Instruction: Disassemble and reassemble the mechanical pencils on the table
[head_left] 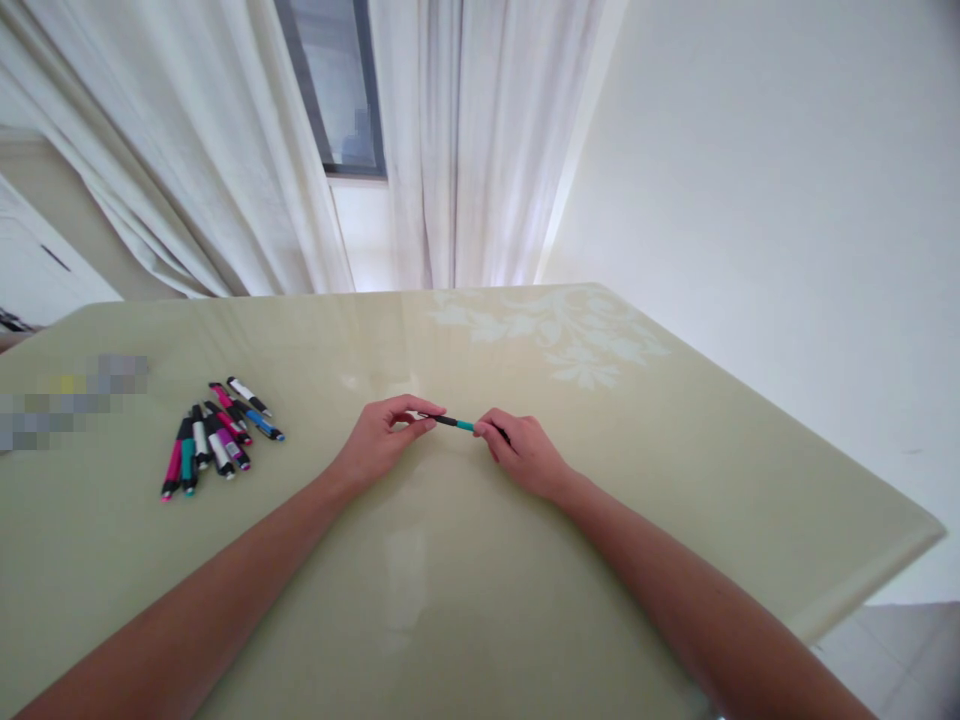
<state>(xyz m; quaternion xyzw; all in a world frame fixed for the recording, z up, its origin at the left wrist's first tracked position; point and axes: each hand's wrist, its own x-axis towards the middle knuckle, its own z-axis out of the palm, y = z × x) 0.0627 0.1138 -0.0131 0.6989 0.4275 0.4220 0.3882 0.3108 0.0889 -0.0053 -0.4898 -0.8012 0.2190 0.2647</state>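
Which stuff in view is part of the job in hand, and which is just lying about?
Part of it:
- teal-and-black pen, held between left hand and right hand
- loose pens on the table, probably, being similar

Lying about or background:
- pixelated item at far left, unidentifiable, apparently unused
- curtains
- window

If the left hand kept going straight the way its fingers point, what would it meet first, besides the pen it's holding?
Most likely the right hand, which holds the other end of the same teal-and-black pen; with one view, their exact depth alignment is unclear.
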